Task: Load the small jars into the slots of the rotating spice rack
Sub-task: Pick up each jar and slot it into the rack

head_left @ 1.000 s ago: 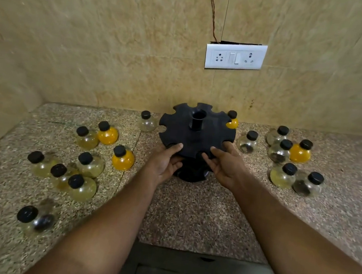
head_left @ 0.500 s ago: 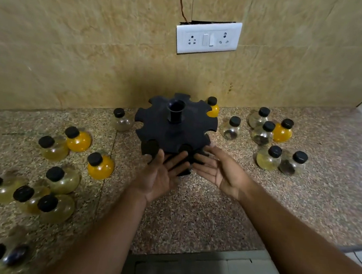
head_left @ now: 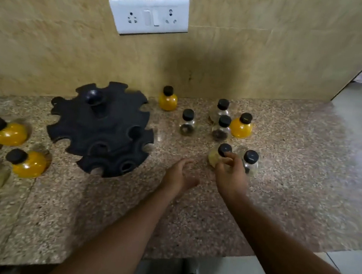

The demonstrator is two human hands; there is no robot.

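Rack (head_left: 100, 126) holds 0 jars; right of it your right hand (head_left: 230, 177) grasps 1 pale jar (head_left: 214, 158), left hand (head_left: 179, 176) relaxed.

left hand (head_left: 179, 176): fingers relaxed, arm extended | right hand (head_left: 231, 179): fingers curled round jar (head_left: 214, 158)

Single head cam, wide-angle, close in: looks forward-down over tabletop (head_left: 292, 193), facing the wall (head_left: 51, 45) behind.

Black notched spice rack (head_left: 100, 128) between two clusters of black-capped jars (head_left: 241, 128)
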